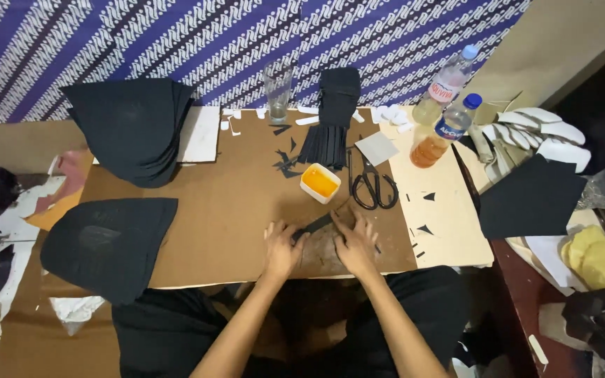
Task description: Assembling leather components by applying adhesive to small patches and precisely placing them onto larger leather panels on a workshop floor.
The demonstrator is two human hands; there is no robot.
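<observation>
A narrow black strip (314,225) is pinched at its ends between the left hand (283,250) and the right hand (356,245), both closed on it, near the front edge of the cardboard (218,210). It is best kept taut and flat (fingers low), well apart from the scissors (372,185) and the yellow tub (320,183) behind.

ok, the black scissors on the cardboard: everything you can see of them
The scissors are all black, metal by the look, with two big loop handles toward the person and slim blades pointing away. They lie flat and shut on the brown cardboard sheet, right of the small yellow tub, beyond the right hand. Neither hand touches them.
</observation>
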